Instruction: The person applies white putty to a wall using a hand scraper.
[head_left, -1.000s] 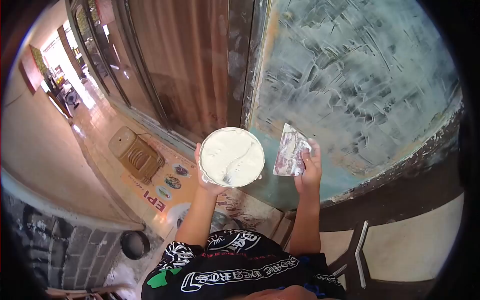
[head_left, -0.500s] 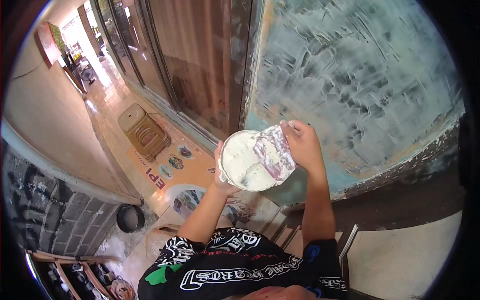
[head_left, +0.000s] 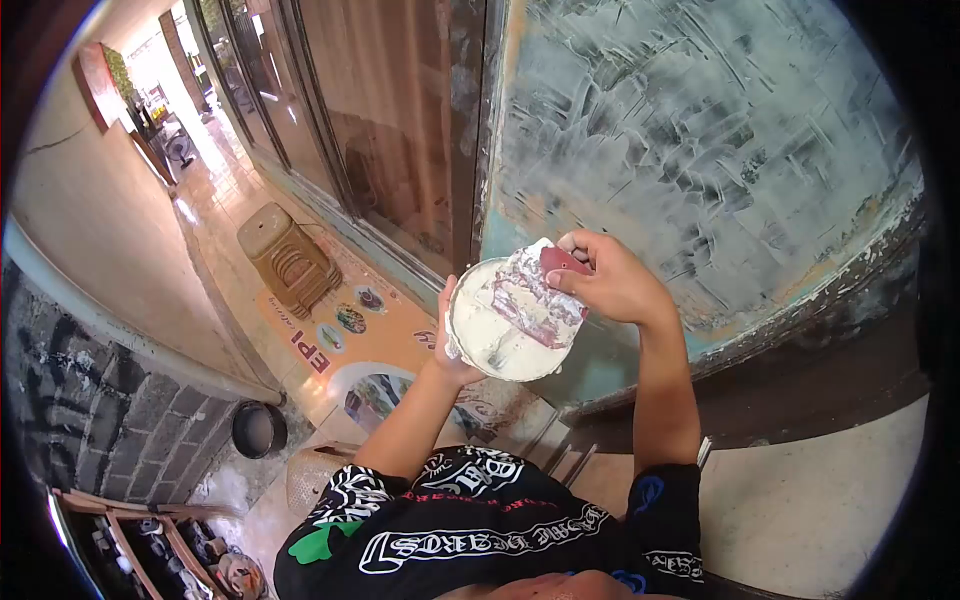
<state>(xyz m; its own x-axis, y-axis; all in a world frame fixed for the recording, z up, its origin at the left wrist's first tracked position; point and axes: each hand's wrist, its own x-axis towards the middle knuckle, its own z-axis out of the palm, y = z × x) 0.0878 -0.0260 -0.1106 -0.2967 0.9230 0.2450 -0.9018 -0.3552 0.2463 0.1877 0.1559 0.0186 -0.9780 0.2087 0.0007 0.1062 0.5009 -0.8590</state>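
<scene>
My left hand [head_left: 452, 366] cups a round tub [head_left: 521, 379] from its left side and below, fingers wrapped along the wall. Creamy white putty [head_left: 478, 322] fills the tub, with a groove scraped through its surface. Between thumb and fingers, my right hand [head_left: 620, 282] pinches a flat red putty spreader [head_left: 565, 262] by its upper edge. White putty is smeared over most of the spreader's face, and its blade lies over the right half of the tub's opening. Beyond both hands is a wall panel [head_left: 690, 150] streaked with grey-white putty over green-blue paint.
A brown plastic stool [head_left: 288, 258] stands on an orange printed banner [head_left: 390, 318] along the passage. Near the block wall [head_left: 130, 430] sits a black bucket [head_left: 238, 432]. A wooden rack [head_left: 130, 540] fills the lower left corner. A dark-framed window [head_left: 400, 130] adjoins the wall panel.
The spreader has turned and shifted left over the tub, baring its red upper edge. My right hand has changed its angle, and the tub appears slightly farther right.
</scene>
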